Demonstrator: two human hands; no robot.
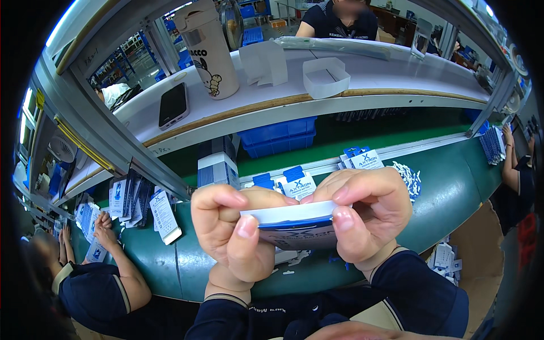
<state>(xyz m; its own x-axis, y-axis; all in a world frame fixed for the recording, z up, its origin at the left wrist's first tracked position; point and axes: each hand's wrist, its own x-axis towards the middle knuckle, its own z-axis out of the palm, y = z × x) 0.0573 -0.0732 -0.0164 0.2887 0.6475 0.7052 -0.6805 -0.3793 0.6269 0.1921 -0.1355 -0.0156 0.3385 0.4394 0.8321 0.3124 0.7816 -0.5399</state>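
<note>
Close in front of me, I hold a small flat cardboard box [297,238] in both hands, its white edge turned up and its blue printed face toward me. My left hand [232,232] pinches its left end, with thumb in front and fingers curled behind. At the right end my right hand [377,218] grips it the same way. Both sets of fingertips meet along the white edge. Beyond my hands lie blue-and-white boxes with hang tabs [298,184] on the green work surface [442,212]. Small white scraps are scattered beneath my hands.
A heap of small white pieces [407,178] lies at right. At left, a co-worker's hand [105,229] is near stacked boxes [133,195]. The raised shelf holds a phone [173,106], a tumbler [209,54] and a paper tray [326,77]. Under it sits a blue bin [277,137].
</note>
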